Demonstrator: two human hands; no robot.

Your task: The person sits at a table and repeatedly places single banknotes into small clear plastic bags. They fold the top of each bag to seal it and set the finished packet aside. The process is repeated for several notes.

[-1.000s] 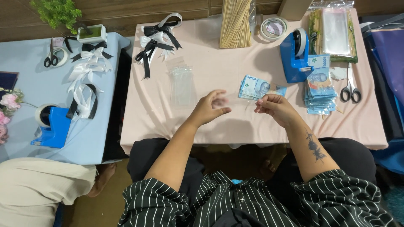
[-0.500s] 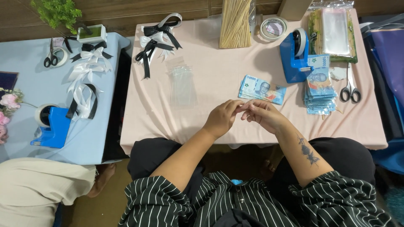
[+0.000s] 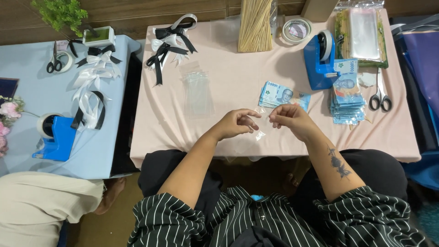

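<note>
My left hand [image 3: 235, 123] and my right hand [image 3: 292, 120] are held close together above the front of the pink table [image 3: 228, 73]. Both pinch a small clear plastic piece [image 3: 259, 133] that hangs between the fingertips. Just beyond my right hand a small fanned pile of blue banknotes [image 3: 278, 95] lies flat. A thicker stack of banknotes [image 3: 346, 104] sits further right, beside a blue tape dispenser [image 3: 318, 68]. A pile of clear sleeves [image 3: 197, 91] lies left of my hands.
Scissors [image 3: 379, 98], a packet of clear bags [image 3: 362, 34], a tape roll [image 3: 296, 30], bamboo sticks [image 3: 254, 23] and black-and-white ribbon bows [image 3: 168, 43] line the table's back. A blue side table [image 3: 27, 98] holds ribbons, scissors and another dispenser [image 3: 57, 139]. Another person [image 3: 45, 208] sits lower left.
My hands have come together: the right one drew back from the banknote pile and the left moved right. The clear piece is now between the fingertips.
</note>
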